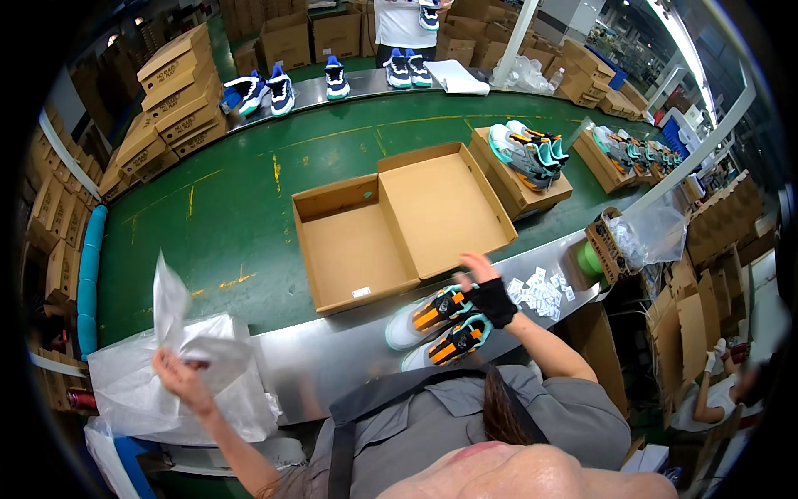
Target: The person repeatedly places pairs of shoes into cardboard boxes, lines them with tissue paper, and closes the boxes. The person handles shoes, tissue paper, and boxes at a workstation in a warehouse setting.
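Note:
My left hand [181,381] is closed on a sheet of thin white wrapping paper [169,303], whose corner stands up above the fingers. Under it lies a stack of the same paper [158,399]. My right hand [482,283], in a black fingerless glove, has its fingers stretched out and seems to hold nothing. It hovers by a pair of grey sneakers [428,320] with orange and black straps on the metal ledge; whether it touches them I cannot tell. Just beyond stands an open brown shoebox [353,249], its lid [449,212] folded back to the right.
Small white packets [542,293] lie right of the sneakers. More sneakers [532,154] sit on a box on the green conveyor belt [241,208]. Stacked shoeboxes [179,100] rise at far left. Across the belt, a person [405,25] holds a shoe.

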